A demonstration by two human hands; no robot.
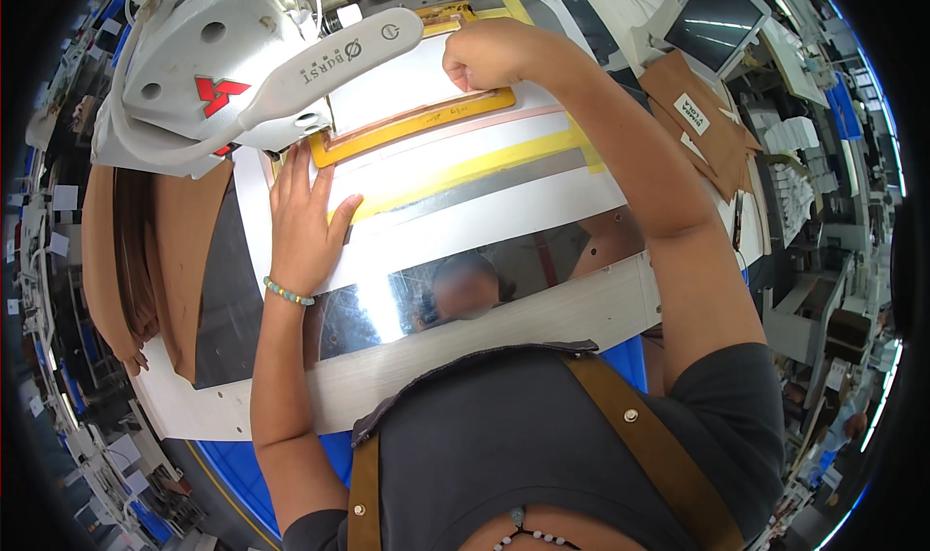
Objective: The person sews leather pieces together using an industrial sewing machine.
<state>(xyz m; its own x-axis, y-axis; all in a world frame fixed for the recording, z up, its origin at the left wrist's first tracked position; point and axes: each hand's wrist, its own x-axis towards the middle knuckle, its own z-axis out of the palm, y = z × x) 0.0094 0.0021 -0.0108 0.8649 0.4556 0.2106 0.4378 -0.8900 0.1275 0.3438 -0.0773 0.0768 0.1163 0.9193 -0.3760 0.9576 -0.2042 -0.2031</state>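
My left hand (308,212) lies flat with its fingers stretched out on a white sheet (436,226), its fingertips beside the left corner of a yellow frame (418,125). Inside that frame a white panel (387,88) shows. At the frame's right end my right hand (491,55) is closed, its fingers curled down against the panel. Whatever those fingers may pinch is hidden. Strips of yellow tape (484,163) run across the white sheet. Above the frame's left end stands a white sewing machine head (184,81), with its needle area close to my left fingertips.
A grey lamp (339,63) on a bent neck reaches over the frame. Brown fabric pieces (179,270) hang at the left; more brown pieces (693,115) lie at the right below a screen (717,18). A shiny metal plate (542,270) lies along the near side.
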